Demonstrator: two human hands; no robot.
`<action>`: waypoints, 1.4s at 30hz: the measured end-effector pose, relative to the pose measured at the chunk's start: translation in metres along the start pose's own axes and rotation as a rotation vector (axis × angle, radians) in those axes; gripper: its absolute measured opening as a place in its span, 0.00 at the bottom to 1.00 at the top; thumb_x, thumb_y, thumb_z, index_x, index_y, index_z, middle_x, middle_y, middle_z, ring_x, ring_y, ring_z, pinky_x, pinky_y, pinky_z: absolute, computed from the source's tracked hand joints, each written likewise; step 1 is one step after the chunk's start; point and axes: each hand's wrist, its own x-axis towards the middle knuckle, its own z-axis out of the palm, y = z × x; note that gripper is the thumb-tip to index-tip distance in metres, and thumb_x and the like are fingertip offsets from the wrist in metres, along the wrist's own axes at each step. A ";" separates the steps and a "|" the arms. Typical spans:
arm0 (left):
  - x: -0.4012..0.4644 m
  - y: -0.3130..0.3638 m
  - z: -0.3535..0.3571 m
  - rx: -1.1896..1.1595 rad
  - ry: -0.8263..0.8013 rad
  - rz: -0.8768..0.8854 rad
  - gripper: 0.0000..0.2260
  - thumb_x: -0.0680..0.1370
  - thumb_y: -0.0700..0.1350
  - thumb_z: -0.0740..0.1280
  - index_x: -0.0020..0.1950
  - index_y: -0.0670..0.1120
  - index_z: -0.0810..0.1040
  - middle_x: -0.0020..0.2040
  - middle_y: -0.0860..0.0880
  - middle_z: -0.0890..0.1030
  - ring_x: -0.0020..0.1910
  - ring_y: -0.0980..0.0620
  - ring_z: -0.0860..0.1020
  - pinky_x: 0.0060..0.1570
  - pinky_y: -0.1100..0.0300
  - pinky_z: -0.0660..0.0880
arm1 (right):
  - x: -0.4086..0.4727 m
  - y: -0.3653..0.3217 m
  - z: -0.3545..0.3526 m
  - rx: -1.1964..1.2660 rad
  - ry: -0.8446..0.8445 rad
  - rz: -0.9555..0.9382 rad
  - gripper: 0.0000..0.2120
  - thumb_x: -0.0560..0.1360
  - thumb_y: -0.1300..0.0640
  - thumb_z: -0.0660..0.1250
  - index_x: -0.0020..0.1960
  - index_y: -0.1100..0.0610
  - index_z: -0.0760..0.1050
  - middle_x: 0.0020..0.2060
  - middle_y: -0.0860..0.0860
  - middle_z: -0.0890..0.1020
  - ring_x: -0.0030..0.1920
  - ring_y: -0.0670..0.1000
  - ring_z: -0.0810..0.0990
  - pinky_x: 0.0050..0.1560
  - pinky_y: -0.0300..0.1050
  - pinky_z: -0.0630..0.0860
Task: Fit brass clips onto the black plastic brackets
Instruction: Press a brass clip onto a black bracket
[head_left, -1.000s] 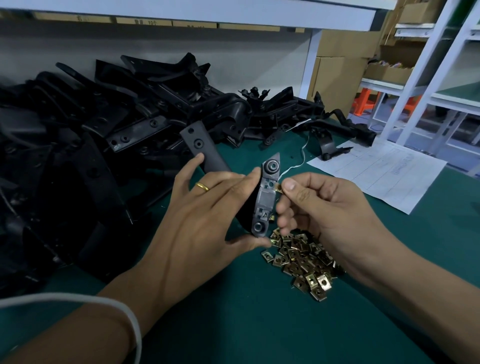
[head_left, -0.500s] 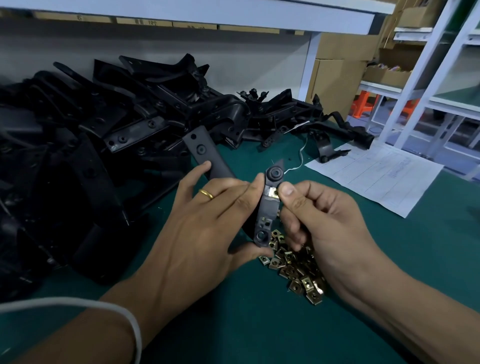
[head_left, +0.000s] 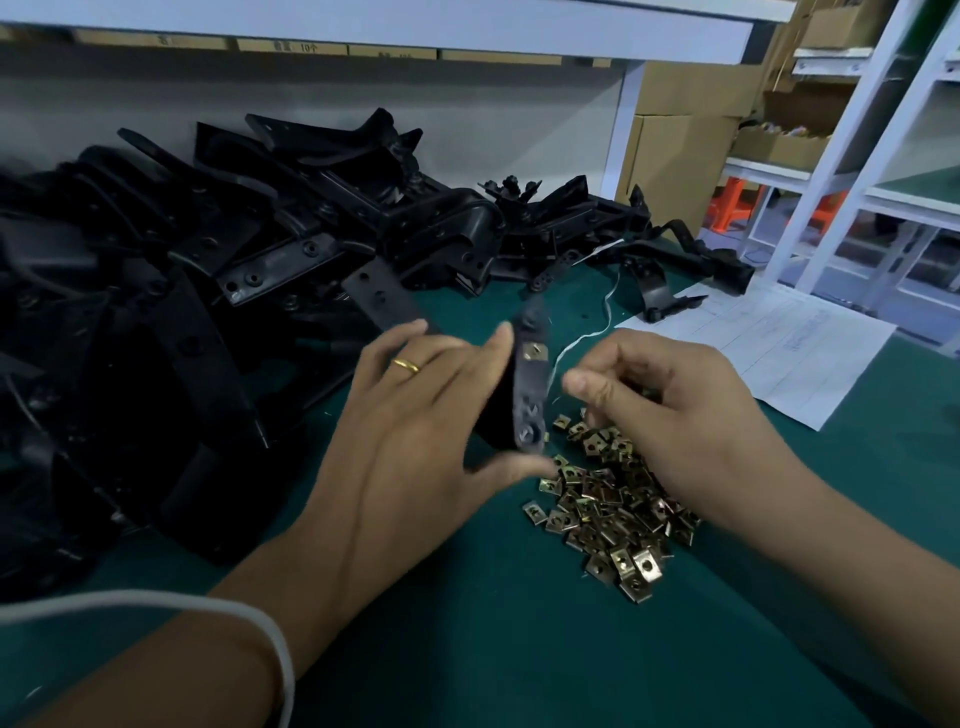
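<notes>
My left hand (head_left: 415, 431) grips a black plastic bracket (head_left: 529, 395), holding it upright above the green mat between thumb and fingers. One brass clip (head_left: 535, 352) sits fitted on the bracket near its upper end. My right hand (head_left: 675, 410) is just right of the bracket and apart from it. Its fingers curl loosely down over the loose pile of brass clips (head_left: 613, 514), and I see nothing held in them. The view is motion-blurred around both hands.
A large heap of black brackets (head_left: 234, 249) fills the left and back of the green table (head_left: 519, 649). A printed paper sheet (head_left: 789, 353) lies at the right, with a thin white string (head_left: 587, 338) beside it. Cartons (head_left: 680, 150) and white shelving stand behind.
My right hand has let go of the clip it pressed onto the bracket and dropped down toward the clip pile. The clip stays on the bracket, still held by my left hand.
</notes>
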 end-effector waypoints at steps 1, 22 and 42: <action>0.001 0.000 0.000 -0.006 -0.029 -0.059 0.43 0.73 0.72 0.66 0.75 0.39 0.74 0.62 0.49 0.83 0.65 0.49 0.77 0.75 0.50 0.62 | 0.001 0.003 -0.002 -0.112 -0.001 -0.021 0.07 0.78 0.46 0.72 0.42 0.46 0.82 0.36 0.45 0.83 0.36 0.44 0.79 0.37 0.36 0.73; -0.001 -0.018 0.005 -0.733 -0.295 -0.430 0.36 0.60 0.61 0.78 0.68 0.66 0.75 0.55 0.73 0.80 0.62 0.86 0.60 0.69 0.76 0.49 | 0.000 0.012 -0.008 -0.374 -0.367 -0.046 0.03 0.80 0.52 0.69 0.49 0.46 0.76 0.45 0.41 0.77 0.47 0.43 0.76 0.45 0.31 0.68; -0.007 -0.014 0.008 -0.372 0.032 -0.051 0.39 0.72 0.58 0.77 0.78 0.41 0.71 0.70 0.49 0.79 0.73 0.52 0.74 0.79 0.45 0.62 | -0.003 0.002 0.007 0.315 -0.342 -0.040 0.01 0.83 0.61 0.66 0.52 0.59 0.76 0.43 0.59 0.80 0.37 0.52 0.75 0.41 0.42 0.75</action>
